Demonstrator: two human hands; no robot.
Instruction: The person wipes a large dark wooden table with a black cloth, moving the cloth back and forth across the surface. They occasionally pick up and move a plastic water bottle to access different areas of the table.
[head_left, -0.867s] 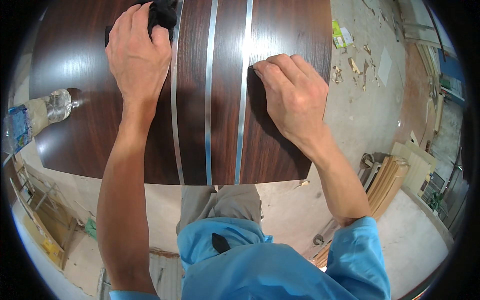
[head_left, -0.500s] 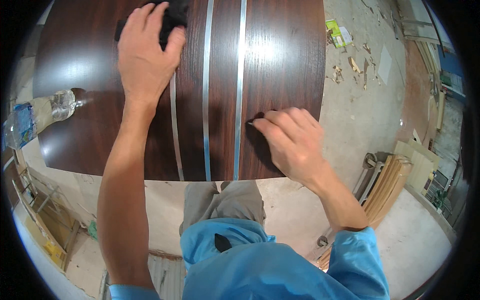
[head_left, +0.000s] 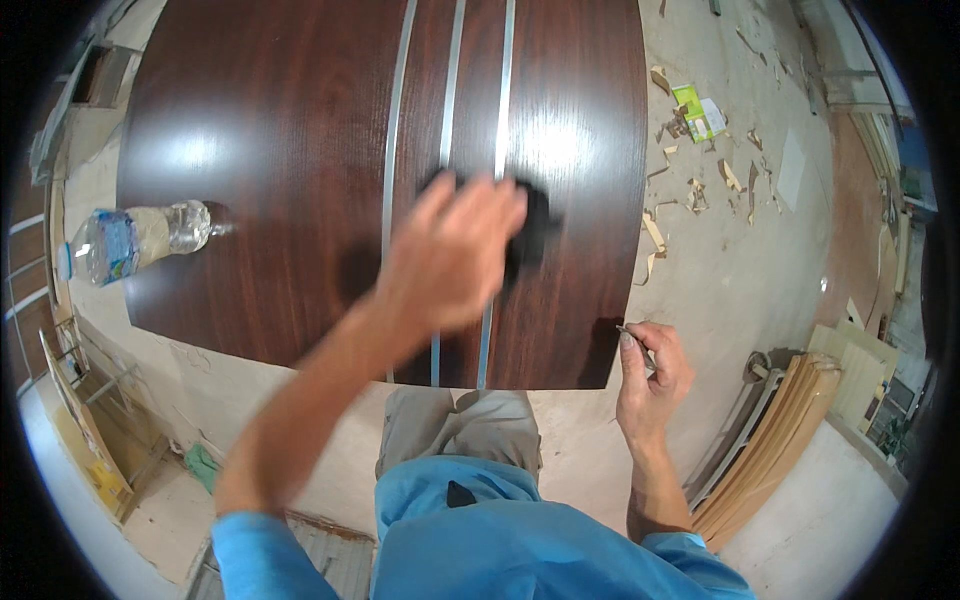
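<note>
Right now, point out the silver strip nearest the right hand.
The rightmost strip: the middle strip and leftmost strip lie farther left, farther from the right hand.

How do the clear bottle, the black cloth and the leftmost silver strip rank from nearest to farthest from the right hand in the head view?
From the right hand:
1. Black cloth: at the left hand.
2. Leftmost silver strip: farther left on the panel.
3. Clear bottle: at the panel's left edge.

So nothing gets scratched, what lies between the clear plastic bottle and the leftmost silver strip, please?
Only bare, glossy dark-brown wood-grain panel, as the head view shows.
</note>
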